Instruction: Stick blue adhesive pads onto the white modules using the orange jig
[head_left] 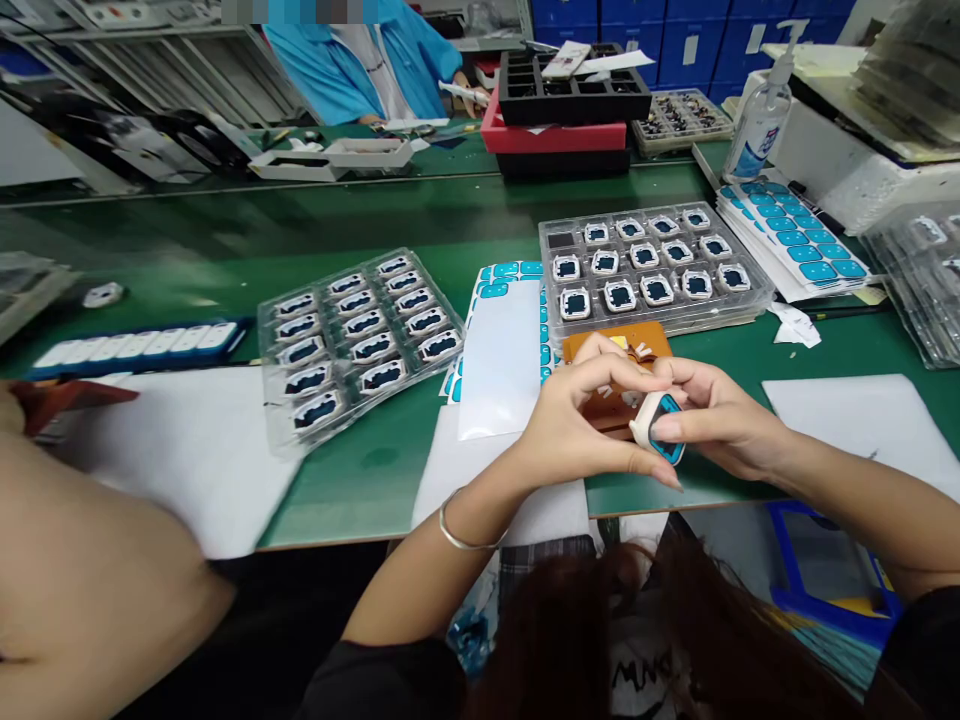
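Observation:
Over the near edge of the bench, both my hands hold a small white watch case (666, 428) with a dark face and a blue border. My left hand (574, 425) curves around it from the left, fingertips at its top and thumb along its underside. From the other side, my right hand (724, 415) grips it, thumb pressed on the face. Just behind the hands lies an orange-brown fixture (611, 410) with small white parts on it, partly covered by my fingers. A clear tray (551, 215) of similar white cases sits beyond.
Another clear tray (352, 390) of cases lies left, beside sheets of blue stickers (517, 270) under a white sheet (491, 370). Right are more sticker sheets (806, 235) and a pump bottle (761, 120). A co-worker's arm (97, 580) reaches in at left; another person in blue (420, 50) sits opposite.

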